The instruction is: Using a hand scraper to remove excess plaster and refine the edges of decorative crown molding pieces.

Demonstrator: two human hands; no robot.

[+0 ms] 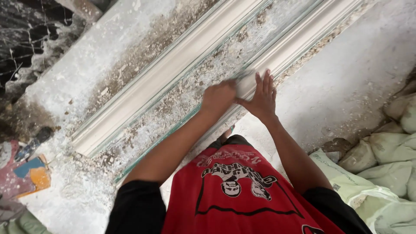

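Two long white plaster cornice mouldings lie side by side on a dusty workbench. The far moulding runs diagonally from lower left to upper right. The near moulding lies parallel to it, closer to me. My left hand is closed and pressed on the near moulding, blurred by motion; whether it holds a small pad or scraper I cannot tell. My right hand rests flat with fingers spread on the same moulding, just right of the left hand.
Plaster crumbs and dust cover the strip between the mouldings. Pale green filled sacks are piled at the right. A coloured scrap lies at the lower left. A dark stained area is at the upper left.
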